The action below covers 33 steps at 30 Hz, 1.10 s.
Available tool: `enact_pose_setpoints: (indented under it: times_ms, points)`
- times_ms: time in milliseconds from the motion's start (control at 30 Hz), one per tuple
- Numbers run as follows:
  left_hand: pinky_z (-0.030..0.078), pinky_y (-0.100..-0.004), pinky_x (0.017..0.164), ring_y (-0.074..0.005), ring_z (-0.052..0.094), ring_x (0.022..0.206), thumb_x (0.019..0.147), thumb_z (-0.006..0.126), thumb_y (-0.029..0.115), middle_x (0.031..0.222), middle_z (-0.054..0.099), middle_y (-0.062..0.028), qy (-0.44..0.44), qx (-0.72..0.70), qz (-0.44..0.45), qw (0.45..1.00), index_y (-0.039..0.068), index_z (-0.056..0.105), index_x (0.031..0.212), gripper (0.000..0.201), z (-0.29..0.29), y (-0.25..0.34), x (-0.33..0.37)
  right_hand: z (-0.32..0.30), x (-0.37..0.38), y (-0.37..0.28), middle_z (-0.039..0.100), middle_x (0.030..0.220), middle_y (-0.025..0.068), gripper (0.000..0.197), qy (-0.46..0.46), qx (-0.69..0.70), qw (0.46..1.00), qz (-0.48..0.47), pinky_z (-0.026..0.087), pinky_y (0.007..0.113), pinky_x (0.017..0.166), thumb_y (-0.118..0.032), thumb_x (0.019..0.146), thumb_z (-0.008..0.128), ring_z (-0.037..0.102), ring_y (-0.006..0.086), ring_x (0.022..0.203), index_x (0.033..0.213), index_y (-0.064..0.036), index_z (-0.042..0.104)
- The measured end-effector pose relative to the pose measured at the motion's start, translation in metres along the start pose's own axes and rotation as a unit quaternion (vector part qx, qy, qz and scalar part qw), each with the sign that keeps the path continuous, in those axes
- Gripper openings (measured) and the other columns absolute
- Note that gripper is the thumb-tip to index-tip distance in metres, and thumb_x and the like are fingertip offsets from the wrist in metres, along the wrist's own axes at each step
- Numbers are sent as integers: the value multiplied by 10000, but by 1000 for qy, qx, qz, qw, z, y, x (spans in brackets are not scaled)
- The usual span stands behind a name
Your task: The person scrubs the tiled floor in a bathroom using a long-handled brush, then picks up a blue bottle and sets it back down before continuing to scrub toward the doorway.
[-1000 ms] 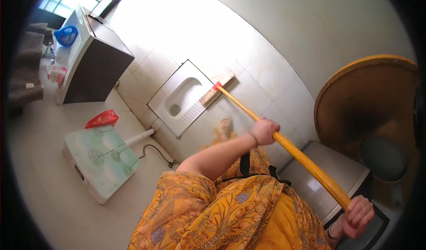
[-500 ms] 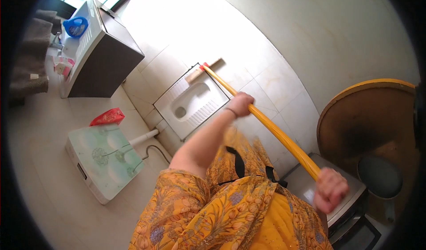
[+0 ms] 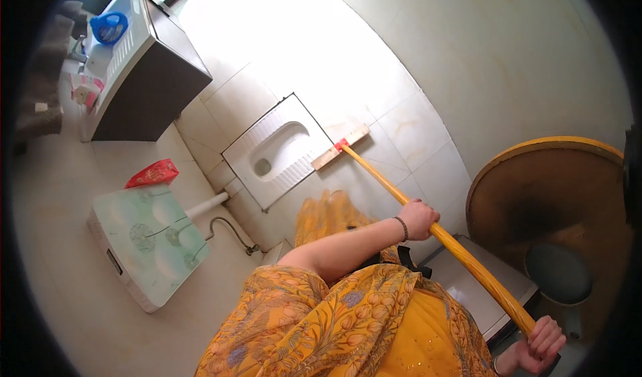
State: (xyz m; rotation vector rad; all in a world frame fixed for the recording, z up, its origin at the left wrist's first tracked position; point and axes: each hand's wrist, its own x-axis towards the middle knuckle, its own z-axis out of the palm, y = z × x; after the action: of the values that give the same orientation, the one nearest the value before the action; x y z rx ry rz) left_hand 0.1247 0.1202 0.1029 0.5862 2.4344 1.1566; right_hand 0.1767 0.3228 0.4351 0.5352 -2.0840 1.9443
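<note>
A long yellow wooden pole with a flat wooden crossbar and a red joint, which looks like a floor wiper [image 3: 461,253], slants across the view. My left hand [image 3: 418,219] is wrapped round the middle of its handle, a bracelet at the wrist. Lower right, my right hand [image 3: 543,345] is closed round the handle's near end. The crossbar rests on the tiled floor [image 3: 394,163] at the right corner of the white squat toilet [image 3: 273,151]. Whether bristles or rubber sit under the bar is hidden.
On the left stand a sink cabinet [image 3: 150,86] with a blue bottle [image 3: 109,28] on top, a pale green floral wall box [image 3: 150,236] and a red packet [image 3: 152,174]. A hose [image 3: 231,226] hangs nearby. At right are a round brown tabletop [image 3: 521,196] and a dark pan [image 3: 558,273].
The wiper's crossbar has moved from the toilet's far edge rightward and nearer to me. Both hands have shifted right and down, still holding the handle.
</note>
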Motion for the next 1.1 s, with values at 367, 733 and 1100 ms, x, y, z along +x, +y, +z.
enact_pose_setpoints:
  times_ms: [367,733,1100]
  points:
    - [421,-397,834,-260,574,861,682,654,148,795,621,-34,228,96,-115,962,148,633,712,37,-54,-134,19,76,18,113,361,506,-67,237,-128,151,980,-22,310,247,517,-30,749,505,340,97,439,619,-147,347]
    - [403,-392,917,-215,597,960,738,640,249,902,654,-43,25,73,-102,992,176,676,906,187,13,4,52,-54,20,35,328,471,-70,311,-149,78,985,41,315,215,519,-187,901,490,304,57,418,619,-167,360]
    - [445,-394,902,-302,590,857,758,703,207,821,621,-96,189,-36,-134,972,90,576,809,180,27,7,-41,-31,101,62,581,545,-20,253,-533,320,783,23,499,240,538,-123,867,630,558,102,451,641,-126,517]
